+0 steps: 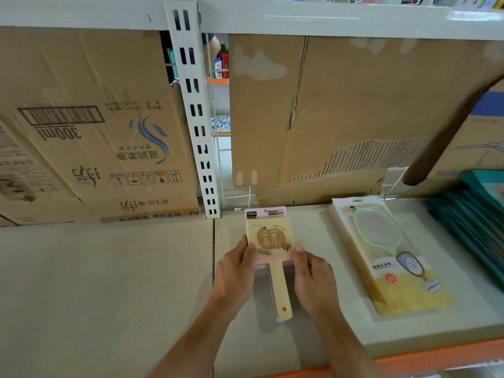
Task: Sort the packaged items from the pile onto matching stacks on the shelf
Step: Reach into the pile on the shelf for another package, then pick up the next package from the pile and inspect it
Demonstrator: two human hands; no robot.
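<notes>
Both hands frame a stack of yellow handled packs (270, 241) on the shelf (109, 282). The left hand (237, 271) and the right hand (311, 276) each clasp one side edge, thumbs resting on the top pack's printed card. The stack lies flat just right of the white slotted upright (196, 118), its header card toward the cardboard backing (354, 105) and its pale handles pointing at the person. Near its right side, but apart from it, lies a stack of packaged green hand mirrors (387, 257), and beyond that a stack of teal items (474, 219).

The step in hand looks like squaring up the yellow stack, with a pack just laid on top or being seated there; the lower packs show slightly fanned at the handles. The next move would seem to call for letting go of both edges without disturbing the pile-up, then reaching for another item. The unsorted pile is out of view, so how much of the task is left cannot be judged.
</notes>
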